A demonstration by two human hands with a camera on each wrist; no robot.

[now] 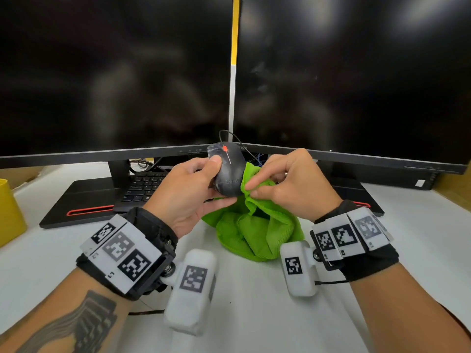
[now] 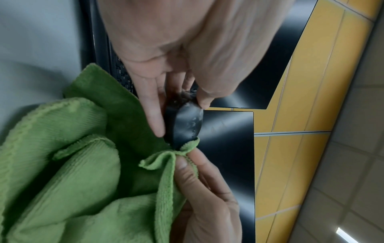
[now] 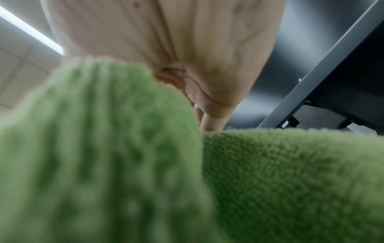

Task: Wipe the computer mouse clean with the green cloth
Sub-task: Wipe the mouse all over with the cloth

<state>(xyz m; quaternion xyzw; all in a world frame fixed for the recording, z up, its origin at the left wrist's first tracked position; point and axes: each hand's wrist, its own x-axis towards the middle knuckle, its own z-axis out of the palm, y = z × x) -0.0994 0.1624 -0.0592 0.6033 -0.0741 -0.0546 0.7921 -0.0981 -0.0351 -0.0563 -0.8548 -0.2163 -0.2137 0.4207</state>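
Here the left hand [image 1: 188, 189] grips the mouse [image 1: 227, 171], its edge touching the right hand's [image 1: 293, 184] cloth [image 1: 254, 225].

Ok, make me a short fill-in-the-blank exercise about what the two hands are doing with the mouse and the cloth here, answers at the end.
1. The left hand holds the black ____ up off the desk.
2. The right hand pinches a fold of the ____ cloth against the mouse.
3. The lower part of the cloth rests on the ____ desk.
4. Behind the hands stand two dark ____, side by side.

Missing words: mouse; green; white; monitors
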